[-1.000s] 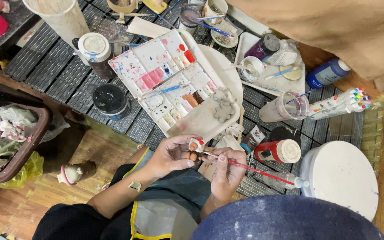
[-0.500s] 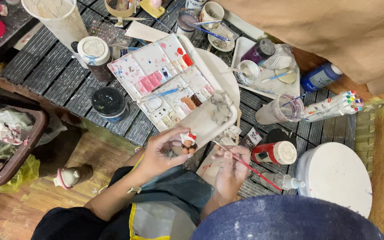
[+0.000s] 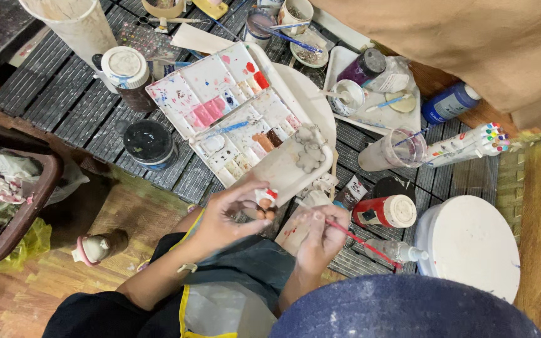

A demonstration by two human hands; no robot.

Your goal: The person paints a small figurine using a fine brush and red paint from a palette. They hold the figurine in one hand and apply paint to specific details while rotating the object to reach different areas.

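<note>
My left hand [image 3: 226, 216] pinches a small figurine [image 3: 264, 201], white with red patches, between thumb and fingertips, just in front of my lap and at the near edge of the palette [image 3: 239, 119]. My right hand [image 3: 319, 241] is closed around a thin red brush [image 3: 361, 241], its tip pointing toward the figurine and its handle trailing off to the right. The piece looks light, hard and brittle, probably fired clay or plaster, so I judge a gentle pinch on the unpainted sides is best; wet paint would smear and make it slippery. The brush is stiff and weighs almost nothing, best held near the ferrule.

Just right of my right hand lies a red bottle [image 3: 383, 211] on its side with a white cap, and past it a white round slab [image 3: 471, 241]. Beyond the bottle stands a clear cup [image 3: 392, 150] and a bundle of markers [image 3: 468, 144] with coloured caps. Farther off is a blue bottle [image 3: 449, 103] with a paler label. Left of my left hand, beyond it, sits a black round tin [image 3: 149, 143], then a white-lidded jar [image 3: 126, 75] with a brown body. All rest on the dark slatted surface [image 3: 51, 100].
</note>
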